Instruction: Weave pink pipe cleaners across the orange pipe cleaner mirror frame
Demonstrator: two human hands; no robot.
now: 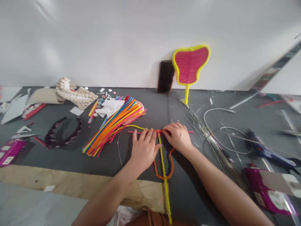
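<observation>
A yellow twisted pipe cleaner point(162, 157) runs toward me down the dark table, crossed by an orange twisted pipe cleaner point(173, 164) bent into a U. Across their far ends lies a straight pink pipe cleaner point(133, 132). My left hand point(144, 147) rests with fingers stretched out and apart, fingertips touching the pink strip left of the crossing. Just right of the crossing, my right hand point(179, 138) has its thumb and fingers pinched on the pink strip and the orange end beside it. The fingers partly hide that joint.
A bundle of coloured pipe cleaners point(117, 125) lies left of my hands. Behind, a phone point(165, 77) and a yellow-rimmed pink fan shape point(192, 64) lean on the wall. Thin wires point(211, 144), a glue gun point(270, 153) and a purple box point(258, 188) are right; a dark headband point(53, 133) is left.
</observation>
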